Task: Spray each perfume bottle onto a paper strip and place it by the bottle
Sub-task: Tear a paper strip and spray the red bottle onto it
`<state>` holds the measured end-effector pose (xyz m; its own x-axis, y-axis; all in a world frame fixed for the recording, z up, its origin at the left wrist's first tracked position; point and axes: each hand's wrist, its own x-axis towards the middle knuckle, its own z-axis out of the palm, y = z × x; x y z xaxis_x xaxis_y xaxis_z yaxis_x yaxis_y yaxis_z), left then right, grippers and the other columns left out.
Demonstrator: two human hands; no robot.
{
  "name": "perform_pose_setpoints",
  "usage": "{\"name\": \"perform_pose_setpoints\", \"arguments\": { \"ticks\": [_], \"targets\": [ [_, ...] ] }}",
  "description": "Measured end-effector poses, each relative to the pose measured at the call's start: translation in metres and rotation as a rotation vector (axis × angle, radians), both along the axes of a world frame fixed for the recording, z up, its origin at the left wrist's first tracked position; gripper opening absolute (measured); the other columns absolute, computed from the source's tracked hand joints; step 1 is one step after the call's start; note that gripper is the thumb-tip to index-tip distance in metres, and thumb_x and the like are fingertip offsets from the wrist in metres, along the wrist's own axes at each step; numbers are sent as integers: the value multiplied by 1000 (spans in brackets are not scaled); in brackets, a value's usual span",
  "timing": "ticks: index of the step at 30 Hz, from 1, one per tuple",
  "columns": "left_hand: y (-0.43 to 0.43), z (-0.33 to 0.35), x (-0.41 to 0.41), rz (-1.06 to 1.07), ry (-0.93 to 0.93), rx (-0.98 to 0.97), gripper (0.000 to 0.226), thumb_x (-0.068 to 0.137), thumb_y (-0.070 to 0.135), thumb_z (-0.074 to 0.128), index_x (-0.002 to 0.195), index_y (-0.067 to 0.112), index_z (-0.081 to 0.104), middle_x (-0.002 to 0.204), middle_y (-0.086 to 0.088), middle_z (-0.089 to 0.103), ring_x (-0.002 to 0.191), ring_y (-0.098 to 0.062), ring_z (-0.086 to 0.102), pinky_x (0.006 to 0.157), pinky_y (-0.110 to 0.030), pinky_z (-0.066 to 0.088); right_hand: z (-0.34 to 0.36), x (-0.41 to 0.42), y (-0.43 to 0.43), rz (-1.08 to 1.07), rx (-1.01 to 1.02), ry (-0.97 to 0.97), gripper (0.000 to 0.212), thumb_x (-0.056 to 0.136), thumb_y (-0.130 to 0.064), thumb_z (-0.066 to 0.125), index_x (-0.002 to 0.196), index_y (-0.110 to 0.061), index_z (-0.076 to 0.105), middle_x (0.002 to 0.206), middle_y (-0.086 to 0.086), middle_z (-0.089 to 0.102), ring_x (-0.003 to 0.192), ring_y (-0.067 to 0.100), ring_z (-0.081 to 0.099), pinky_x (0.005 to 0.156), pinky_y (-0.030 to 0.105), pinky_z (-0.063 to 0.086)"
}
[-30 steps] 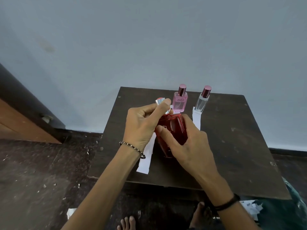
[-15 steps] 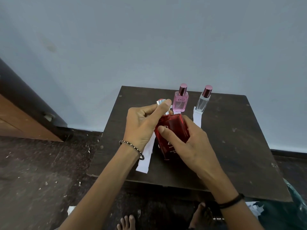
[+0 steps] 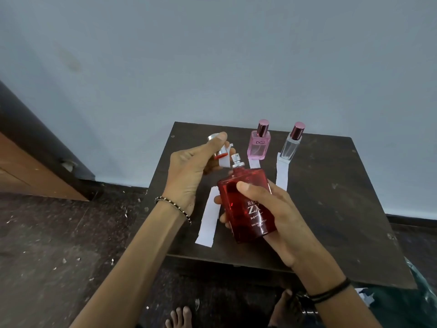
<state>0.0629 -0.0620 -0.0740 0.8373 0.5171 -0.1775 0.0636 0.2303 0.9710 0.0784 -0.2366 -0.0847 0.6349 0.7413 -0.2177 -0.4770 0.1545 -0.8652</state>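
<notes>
Red perfume bottle [image 3: 246, 204] lifted over the near part of the table [image 3: 331, 209], tilted a little, gripped round its body by the right hand [image 3: 283, 221], thumb across the front and fingers curled behind. Spray nozzle [image 3: 236, 159] bare at the top; not possible to tell which way its opening faces. Cap [image 3: 217, 147] pinched between thumb and fingertips of the left hand [image 3: 189, 171], just beside the nozzle. White paper strip [image 3: 209, 218] flat on the table, just left of the red perfume bottle, partly hidden under the left hand.

Probably the step just before spraying. Possible troubles from here:

- Left hand busy with the cap, so no hand free for lifting the strip. Mist then likely to fall on the table, or on the two other strips [image 3: 282, 176] lying before the pink bottle [image 3: 257, 147] and the clear bottle [image 3: 289, 147], mixing the scents.
- Smooth glass in a one-handed hold: possible slip while pressing the nozzle.
- Cap small and round, likely to roll off the table if set down carelessly.
</notes>
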Motion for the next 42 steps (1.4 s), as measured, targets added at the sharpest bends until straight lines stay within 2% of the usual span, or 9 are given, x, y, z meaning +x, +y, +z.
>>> {"name": "perform_pose_setpoints", "arguments": {
  "ticks": [6,13,19,22,28,31,34,37,42],
  "targets": [
    [8,2,-4,-41,1,-138,36,89,34,74,104,2,78,101,-15,80,98,-27,77,88,-34,62,-7,4,-3,8,278,222,44,85,-19,72,129,-19,67,127,26,66,110,35,68,91,57,53],
    [7,3,-3,-130,-8,-246,26,87,32,75,97,9,79,106,-11,80,99,-26,77,86,-36,63,-7,5,0,57,314,166,47,87,-18,53,133,-17,63,128,25,60,93,31,58,75,45,47],
    [4,2,-6,-227,-21,-263,37,85,38,77,104,6,79,110,-13,79,98,-29,77,76,-29,62,-10,6,0,65,315,99,61,84,-17,55,144,-30,51,120,21,56,81,24,56,68,40,47],
    [4,2,-5,-249,-21,-263,35,86,37,76,103,6,80,110,-13,79,99,-27,77,76,-29,62,-9,6,1,-26,166,-49,65,78,-19,61,140,-38,53,115,13,62,78,20,60,65,38,51],
    [0,5,-4,-255,-28,-358,43,77,33,80,104,0,76,109,-16,78,98,-31,77,75,-32,63,-9,2,5,-305,-386,-663,67,80,-29,58,136,-62,41,106,-23,58,83,2,63,73,27,52],
    [-2,5,-4,-266,-24,-371,60,83,32,78,116,-16,64,109,-21,77,99,-33,77,76,-32,63,-12,-3,6,-377,-653,-952,68,76,-51,54,139,-64,33,115,-15,49,95,5,58,79,27,55],
    [-3,5,-5,-267,-18,-360,68,74,37,81,117,-13,66,99,-22,78,91,-30,78,73,-29,62,-15,-6,8,-439,-779,-1117,71,76,-58,52,144,-55,33,121,-9,46,97,5,53,77,30,59],
    [-2,5,-4,-289,-5,-357,54,73,40,80,106,-2,75,100,-22,79,94,-30,78,74,-30,62,-16,-7,11,-507,-867,-1239,71,77,-58,55,145,-51,34,126,-3,47,98,6,50,72,28,56],
    [-1,2,-3,-327,-19,-388,48,78,40,78,105,1,77,108,-22,77,101,-32,76,78,-31,63,-15,-7,12,-546,-993,-1310,70,77,-60,54,143,-40,41,127,8,54,100,25,64,70,34,57]
  ]
}}
